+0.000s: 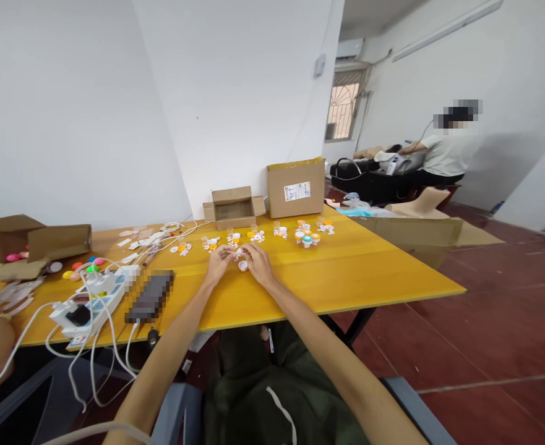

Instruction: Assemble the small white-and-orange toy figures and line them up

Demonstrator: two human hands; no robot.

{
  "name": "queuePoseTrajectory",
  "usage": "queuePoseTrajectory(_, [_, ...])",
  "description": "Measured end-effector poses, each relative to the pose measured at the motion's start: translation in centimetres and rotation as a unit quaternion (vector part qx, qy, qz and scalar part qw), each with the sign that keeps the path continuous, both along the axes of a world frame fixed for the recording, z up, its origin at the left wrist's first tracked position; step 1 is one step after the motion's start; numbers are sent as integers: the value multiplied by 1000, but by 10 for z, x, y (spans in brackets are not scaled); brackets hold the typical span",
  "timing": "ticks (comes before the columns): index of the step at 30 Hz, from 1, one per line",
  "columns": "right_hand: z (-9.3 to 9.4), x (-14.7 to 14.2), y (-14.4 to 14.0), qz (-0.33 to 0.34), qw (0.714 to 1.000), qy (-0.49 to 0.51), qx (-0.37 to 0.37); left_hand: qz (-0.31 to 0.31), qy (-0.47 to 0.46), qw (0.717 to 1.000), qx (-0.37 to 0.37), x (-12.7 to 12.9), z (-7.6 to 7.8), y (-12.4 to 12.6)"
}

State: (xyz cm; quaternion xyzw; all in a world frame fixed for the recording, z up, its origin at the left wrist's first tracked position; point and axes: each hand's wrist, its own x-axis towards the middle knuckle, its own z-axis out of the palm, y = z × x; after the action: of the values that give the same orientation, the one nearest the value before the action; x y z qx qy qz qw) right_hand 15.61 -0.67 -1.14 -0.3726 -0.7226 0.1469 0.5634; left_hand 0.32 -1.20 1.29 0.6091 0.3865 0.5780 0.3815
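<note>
My left hand [219,259] and my right hand [258,261] meet over the yellow table [346,272]. Between their fingertips they pinch a small white-and-orange toy piece [239,253]. A small white round cap [243,266] lies on the table just below the fingers. Beyond my hands runs a row of several small white and orange toy figures [256,235], with a cluster of small capsules [307,237], one teal-topped, at its right end.
An open small cardboard box [233,207] and a taller closed box [295,186] stand at the table's far edge. A power strip with white cables [96,295], a dark device [150,296] and coloured caps [84,267] lie at left. Another person [448,151] sits far right.
</note>
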Motion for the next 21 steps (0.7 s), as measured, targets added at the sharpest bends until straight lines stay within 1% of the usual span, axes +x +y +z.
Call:
queuePoseTrajectory(8, [2,0,-2,-17,1000,-8,-2,-11,7,1000,-12,1,2,-2])
queuePoseTrajectory(13, [3,0,-2,0,1000,24,-11,-15,3,1000,-16,1,2,-2])
queuePoseTrajectory(18, [3,-3,1,31,994,93,-49,-24,0,999,-24,3,2,-3])
queuePoseTrajectory(21, [4,-4,3,53,990,113,-69,-23,-1,999,-25,3,2,-3])
